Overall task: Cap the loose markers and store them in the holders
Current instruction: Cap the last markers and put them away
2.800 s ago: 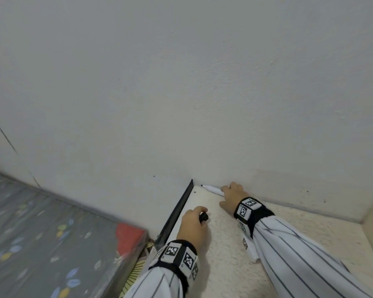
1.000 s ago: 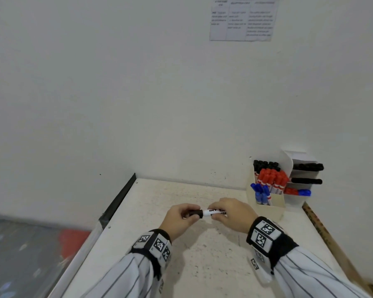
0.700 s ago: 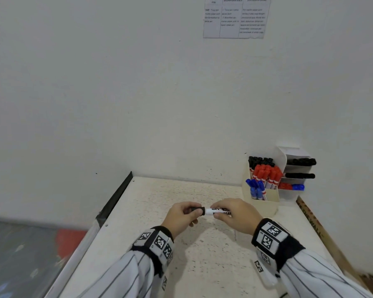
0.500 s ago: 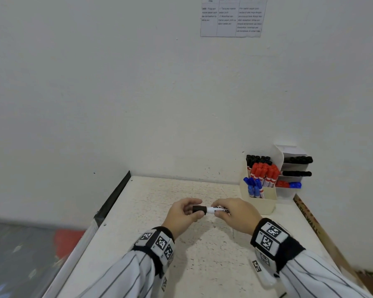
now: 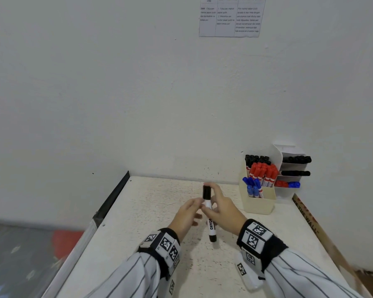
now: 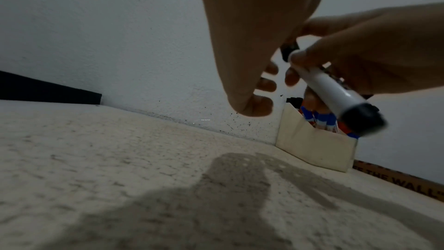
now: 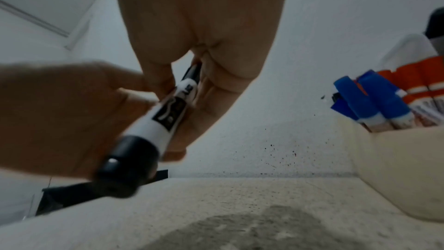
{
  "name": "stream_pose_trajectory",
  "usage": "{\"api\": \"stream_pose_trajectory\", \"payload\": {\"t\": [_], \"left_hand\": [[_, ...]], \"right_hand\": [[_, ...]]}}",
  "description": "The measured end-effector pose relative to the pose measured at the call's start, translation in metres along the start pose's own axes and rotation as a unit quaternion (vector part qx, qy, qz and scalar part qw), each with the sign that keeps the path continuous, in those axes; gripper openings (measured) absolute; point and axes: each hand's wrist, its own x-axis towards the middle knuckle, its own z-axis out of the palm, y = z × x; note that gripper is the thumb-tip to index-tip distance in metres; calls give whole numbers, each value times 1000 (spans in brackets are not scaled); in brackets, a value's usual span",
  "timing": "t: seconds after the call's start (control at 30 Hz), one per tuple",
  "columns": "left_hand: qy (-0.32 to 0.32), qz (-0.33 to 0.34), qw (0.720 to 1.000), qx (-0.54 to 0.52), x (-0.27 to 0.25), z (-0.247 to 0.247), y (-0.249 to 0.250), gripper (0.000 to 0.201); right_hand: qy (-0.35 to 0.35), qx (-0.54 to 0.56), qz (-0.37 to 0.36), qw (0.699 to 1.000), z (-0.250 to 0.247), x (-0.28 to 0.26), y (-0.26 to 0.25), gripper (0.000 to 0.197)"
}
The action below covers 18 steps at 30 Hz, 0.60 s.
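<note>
A black-capped whiteboard marker point(image 5: 210, 226) is held above the table, cap end pointing toward the wall. My right hand point(image 5: 222, 211) pinches its white barrel between thumb and fingers. In the right wrist view the marker point(image 7: 153, 126) runs from that hand point(image 7: 204, 26) down toward the camera. My left hand point(image 5: 187, 216) hovers just left of the barrel. In the left wrist view its loosely curled fingers point(image 6: 265, 85) stand apart from the marker point(image 6: 336, 98) and hold nothing. A cream holder point(image 5: 258, 205) with black, red and blue markers stands at the back right. Beside it is a white tiered holder point(image 5: 289, 191).
The speckled white table point(image 5: 151, 211) meets the wall at the back. A black strip point(image 5: 114, 194) lines its left edge. A printed cardboard strip point(image 5: 310, 220) runs along the right edge. A paper sheet point(image 5: 230, 16) hangs on the wall. A grey patterned surface point(image 5: 19, 254) lies lower left.
The marker lay crosswise between both hands with the left hand on the cap. Now it points away from me, held by the right hand alone, and the left hand has let go.
</note>
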Motion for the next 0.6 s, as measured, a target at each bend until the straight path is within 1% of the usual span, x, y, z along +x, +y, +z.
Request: {"api": "stream_pose_trajectory", "payload": {"t": [0.07, 0.1, 0.13, 0.17, 0.23, 0.27, 0.33, 0.37, 0.4, 0.47, 0.53, 0.6], "left_hand": [[-74, -57, 995, -23, -2, 1, -4, 27], [-103, -67, 992, -23, -4, 2, -6, 29], [-119, -64, 991, -16, -6, 3, -8, 33], [-118, -52, 992, -4, -7, 5, -10, 37], [-78, -19, 996, 33, -7, 6, -14, 40], [-50, -6, 997, 56, -5, 5, -16, 38], [-2, 20, 996, 90, -3, 0, -18, 29], [10, 30, 995, 98, -3, -3, -19, 23], [15, 39, 994, 102, -3, -6, -19, 17], [16, 48, 993, 111, -3, -10, -18, 12], [12, 50, 991, 123, -1, -12, -16, 16], [16, 43, 990, 135, 1, -13, -15, 22]], "right_hand": [[58, 59, 22, 996, 1, 4, 2, 55], [75, 82, 32, 993, 1, 5, 3, 55], [80, 92, 37, 992, 2, 5, 2, 53], [79, 95, 35, 992, 2, 5, 2, 50], [90, 78, 19, 993, 2, 5, 1, 38], [114, 64, 13, 991, 0, 6, 1, 31], [168, 55, 10, 984, -7, 9, 2, 18], [179, 62, 15, 982, -12, 10, 4, 13], [175, 70, 23, 982, -16, 11, 5, 14], [143, 76, 37, 986, -20, 11, 8, 25], [115, 88, 42, 989, -21, 10, 11, 37], [106, 84, 40, 990, -22, 8, 13, 37]]}}
